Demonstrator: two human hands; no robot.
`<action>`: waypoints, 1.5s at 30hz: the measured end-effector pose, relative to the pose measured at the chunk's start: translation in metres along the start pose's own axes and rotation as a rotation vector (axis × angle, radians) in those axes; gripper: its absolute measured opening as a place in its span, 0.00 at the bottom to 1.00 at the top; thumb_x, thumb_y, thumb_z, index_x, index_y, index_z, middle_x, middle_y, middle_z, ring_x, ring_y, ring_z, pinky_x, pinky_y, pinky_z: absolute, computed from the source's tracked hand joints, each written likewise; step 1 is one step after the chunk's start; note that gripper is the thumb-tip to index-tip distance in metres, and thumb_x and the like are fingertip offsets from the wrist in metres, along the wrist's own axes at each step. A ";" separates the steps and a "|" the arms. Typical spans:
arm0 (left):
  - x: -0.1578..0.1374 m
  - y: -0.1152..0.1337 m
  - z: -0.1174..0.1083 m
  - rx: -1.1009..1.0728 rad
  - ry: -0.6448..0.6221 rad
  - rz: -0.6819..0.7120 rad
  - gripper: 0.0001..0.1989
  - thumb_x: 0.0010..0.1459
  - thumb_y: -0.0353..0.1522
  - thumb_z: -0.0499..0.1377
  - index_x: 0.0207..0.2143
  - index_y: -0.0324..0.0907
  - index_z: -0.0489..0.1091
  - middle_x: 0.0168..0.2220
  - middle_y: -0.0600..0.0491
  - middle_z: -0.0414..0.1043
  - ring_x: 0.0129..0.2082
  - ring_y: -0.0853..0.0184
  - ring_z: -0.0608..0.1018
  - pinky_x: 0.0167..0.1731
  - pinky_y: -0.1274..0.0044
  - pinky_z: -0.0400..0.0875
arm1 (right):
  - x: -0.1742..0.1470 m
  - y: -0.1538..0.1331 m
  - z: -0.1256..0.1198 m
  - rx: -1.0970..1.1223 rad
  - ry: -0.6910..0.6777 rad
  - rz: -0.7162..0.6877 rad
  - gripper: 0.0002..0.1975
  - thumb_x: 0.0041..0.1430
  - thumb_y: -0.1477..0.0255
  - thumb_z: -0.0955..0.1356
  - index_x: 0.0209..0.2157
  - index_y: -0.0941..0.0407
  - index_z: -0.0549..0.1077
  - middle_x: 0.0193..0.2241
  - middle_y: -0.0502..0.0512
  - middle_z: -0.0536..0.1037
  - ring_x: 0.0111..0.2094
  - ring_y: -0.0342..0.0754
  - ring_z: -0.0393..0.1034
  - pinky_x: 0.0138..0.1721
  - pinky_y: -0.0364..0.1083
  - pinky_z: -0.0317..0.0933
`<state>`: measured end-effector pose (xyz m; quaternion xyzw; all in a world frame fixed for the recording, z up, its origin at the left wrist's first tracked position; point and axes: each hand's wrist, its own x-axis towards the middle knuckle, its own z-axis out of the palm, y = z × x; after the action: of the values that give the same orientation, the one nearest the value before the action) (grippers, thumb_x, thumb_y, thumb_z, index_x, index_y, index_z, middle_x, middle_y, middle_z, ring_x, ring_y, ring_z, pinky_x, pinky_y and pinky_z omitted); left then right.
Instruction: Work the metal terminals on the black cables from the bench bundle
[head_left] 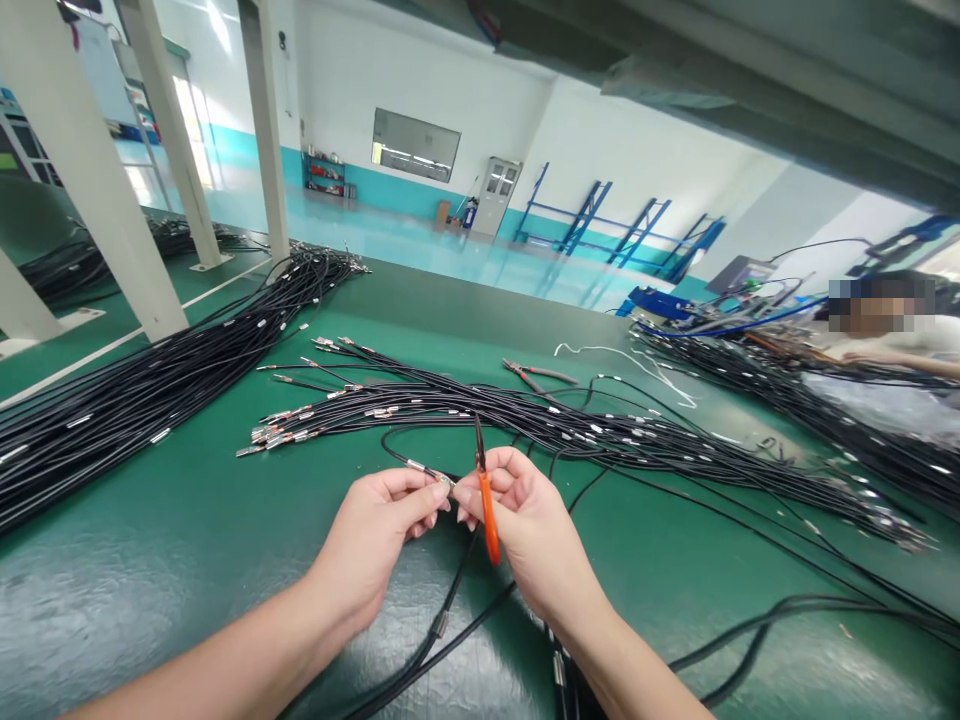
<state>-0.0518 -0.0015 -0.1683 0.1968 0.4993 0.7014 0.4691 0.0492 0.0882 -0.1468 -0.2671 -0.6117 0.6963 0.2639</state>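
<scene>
Between thumb and fingers, my left hand [394, 515] pinches the end of a black cable [424, 468] that carries a white label. My right hand [529, 515] meets it fingertip to fingertip at the cable end; the tiny part there is mostly hidden. Orange-handled scissors [489, 515] sit in my right hand, their dark blades pointing away from me. Just beyond both hands lies a long bundle of black cables [465, 405] with metal terminals at its left end. More black cable [442, 625] hangs below my hands.
Pliers [536, 375] with red-grey handles lie behind the bundle. A thick cable bundle [187, 380] runs along the left, near white posts [262, 130]. Another bundle [750, 390] lies at right, beside a person [915, 340]. White cord [630, 355] rests on the green table [150, 600].
</scene>
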 end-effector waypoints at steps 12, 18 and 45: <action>0.009 0.010 -0.010 0.048 0.018 0.045 0.07 0.44 0.34 0.63 0.21 0.38 0.72 0.21 0.54 0.66 0.23 0.72 0.64 0.26 0.78 0.57 | 0.001 -0.018 -0.028 -0.917 -0.061 -0.398 0.13 0.47 0.68 0.69 0.28 0.54 0.58 0.21 0.47 0.64 0.21 0.41 0.54 0.23 0.41 0.53; 0.012 0.014 -0.011 0.087 -0.014 0.087 0.07 0.41 0.33 0.64 0.19 0.38 0.71 0.21 0.55 0.66 0.23 0.72 0.64 0.27 0.78 0.58 | 0.003 -0.016 -0.031 -1.201 -0.102 -0.528 0.12 0.48 0.66 0.69 0.28 0.54 0.61 0.23 0.50 0.67 0.23 0.43 0.58 0.24 0.41 0.52; 0.013 0.011 -0.014 0.172 -0.080 0.105 0.04 0.45 0.27 0.61 0.20 0.37 0.72 0.21 0.55 0.68 0.25 0.71 0.67 0.31 0.78 0.59 | 0.009 -0.011 -0.038 -1.367 -0.132 -0.678 0.12 0.50 0.63 0.68 0.27 0.56 0.64 0.22 0.49 0.70 0.21 0.41 0.61 0.21 0.39 0.51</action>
<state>-0.0733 0.0021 -0.1670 0.2901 0.5275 0.6710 0.4328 0.0695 0.1222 -0.1407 -0.1268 -0.9694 0.0585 0.2020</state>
